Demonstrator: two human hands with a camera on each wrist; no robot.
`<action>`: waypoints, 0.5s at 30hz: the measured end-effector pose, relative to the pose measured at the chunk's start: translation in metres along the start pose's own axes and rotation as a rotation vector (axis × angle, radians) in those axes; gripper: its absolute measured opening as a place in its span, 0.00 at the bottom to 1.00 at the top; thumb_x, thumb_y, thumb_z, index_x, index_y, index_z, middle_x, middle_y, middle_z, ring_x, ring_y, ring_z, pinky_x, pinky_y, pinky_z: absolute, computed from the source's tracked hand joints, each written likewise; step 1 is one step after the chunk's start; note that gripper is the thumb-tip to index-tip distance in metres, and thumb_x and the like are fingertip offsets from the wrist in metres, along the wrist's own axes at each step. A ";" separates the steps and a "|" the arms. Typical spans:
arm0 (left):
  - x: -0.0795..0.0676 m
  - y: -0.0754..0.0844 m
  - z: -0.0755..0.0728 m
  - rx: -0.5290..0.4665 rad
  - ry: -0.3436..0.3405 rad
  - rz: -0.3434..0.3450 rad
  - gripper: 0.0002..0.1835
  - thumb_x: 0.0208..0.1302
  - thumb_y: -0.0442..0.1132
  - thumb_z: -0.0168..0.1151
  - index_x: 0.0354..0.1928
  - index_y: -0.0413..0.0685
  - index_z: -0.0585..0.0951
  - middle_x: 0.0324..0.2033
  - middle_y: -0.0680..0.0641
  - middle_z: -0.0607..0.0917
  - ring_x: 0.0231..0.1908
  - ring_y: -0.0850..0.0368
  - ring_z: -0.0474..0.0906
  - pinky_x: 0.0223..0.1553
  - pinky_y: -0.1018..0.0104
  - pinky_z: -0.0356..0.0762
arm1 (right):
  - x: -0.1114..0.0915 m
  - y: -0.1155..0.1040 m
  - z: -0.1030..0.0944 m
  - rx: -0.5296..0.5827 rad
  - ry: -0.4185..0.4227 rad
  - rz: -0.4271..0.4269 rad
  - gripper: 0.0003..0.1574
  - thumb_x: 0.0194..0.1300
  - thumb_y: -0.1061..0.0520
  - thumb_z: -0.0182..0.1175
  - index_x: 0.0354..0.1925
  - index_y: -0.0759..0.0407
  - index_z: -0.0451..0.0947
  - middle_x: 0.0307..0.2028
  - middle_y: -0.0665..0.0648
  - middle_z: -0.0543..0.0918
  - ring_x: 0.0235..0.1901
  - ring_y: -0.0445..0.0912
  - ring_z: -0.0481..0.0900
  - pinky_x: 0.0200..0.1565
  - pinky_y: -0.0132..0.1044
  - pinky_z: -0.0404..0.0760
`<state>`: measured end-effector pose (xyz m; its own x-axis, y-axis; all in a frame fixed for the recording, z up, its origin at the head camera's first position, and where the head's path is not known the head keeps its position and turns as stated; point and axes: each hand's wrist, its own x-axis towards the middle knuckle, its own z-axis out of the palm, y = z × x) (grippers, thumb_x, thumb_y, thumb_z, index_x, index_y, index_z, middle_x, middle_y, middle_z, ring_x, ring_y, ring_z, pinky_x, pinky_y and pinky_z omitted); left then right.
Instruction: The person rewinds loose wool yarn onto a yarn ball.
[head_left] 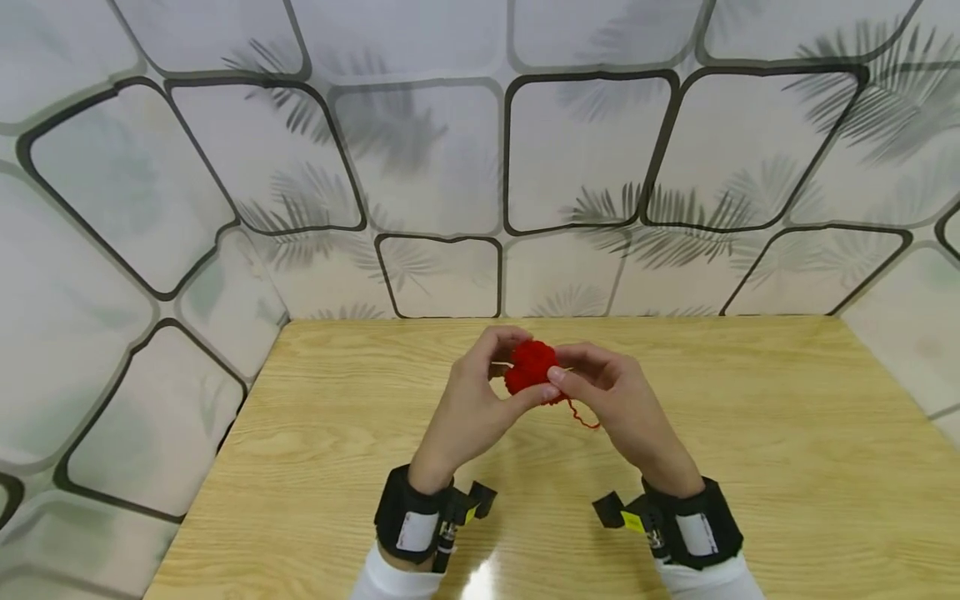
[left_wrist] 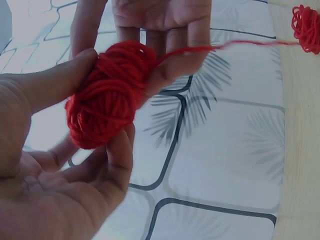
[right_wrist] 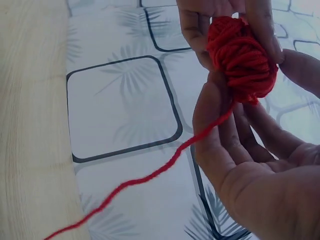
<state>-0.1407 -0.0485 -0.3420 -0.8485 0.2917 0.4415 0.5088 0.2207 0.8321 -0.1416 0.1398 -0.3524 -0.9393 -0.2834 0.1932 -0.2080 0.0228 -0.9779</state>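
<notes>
A small ball of red yarn [head_left: 532, 367] is held between both hands over the table, wound with many overlapping turns. My left hand [head_left: 474, 406] grips it from the left, thumb along its near side and fingers curled behind. From the other side, my right hand [head_left: 628, 406] holds the same ball, its thumb [right_wrist: 300, 70] at the ball's edge and its fingers curled underneath. A loose strand [right_wrist: 145, 179] leaves the ball by the right fingers and trails off in the right wrist view. In the left wrist view, the strand leads to another red yarn bundle [left_wrist: 306, 30].
The hands are over a light wood-grain table [head_left: 315, 450]. Behind it rises a pale wall covering [head_left: 442, 167] with dark rounded outlines and leaf prints, which also runs down the left side. Each wrist wears a black strap [head_left: 412, 517] with a small camera mount.
</notes>
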 end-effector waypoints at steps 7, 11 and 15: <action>0.000 0.026 -0.004 -0.005 -0.034 0.100 0.38 0.47 0.38 0.71 0.62 0.47 0.66 0.52 0.48 0.75 0.46 0.55 0.74 0.43 0.63 0.75 | -0.001 -0.004 -0.003 0.036 0.087 -0.002 0.21 0.63 0.53 0.57 0.52 0.61 0.73 0.49 0.61 0.77 0.45 0.55 0.77 0.45 0.47 0.76; 0.000 0.024 -0.005 -0.016 -0.038 0.148 0.35 0.49 0.36 0.69 0.62 0.45 0.68 0.51 0.47 0.76 0.43 0.55 0.77 0.41 0.65 0.76 | -0.002 -0.006 -0.005 0.050 0.024 -0.006 0.21 0.65 0.54 0.55 0.54 0.62 0.71 0.50 0.63 0.76 0.45 0.56 0.77 0.45 0.46 0.76; 0.000 0.019 -0.005 -0.080 -0.038 0.155 0.33 0.50 0.35 0.68 0.60 0.41 0.70 0.49 0.46 0.77 0.41 0.55 0.77 0.40 0.63 0.77 | -0.003 -0.008 -0.007 0.058 -0.048 -0.010 0.22 0.66 0.57 0.54 0.57 0.62 0.69 0.51 0.63 0.75 0.44 0.57 0.76 0.43 0.46 0.77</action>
<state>-0.1319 -0.0492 -0.3242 -0.7539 0.3518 0.5548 0.6186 0.0957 0.7799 -0.1394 0.1473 -0.3446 -0.9227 -0.3291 0.2006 -0.2002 -0.0355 -0.9791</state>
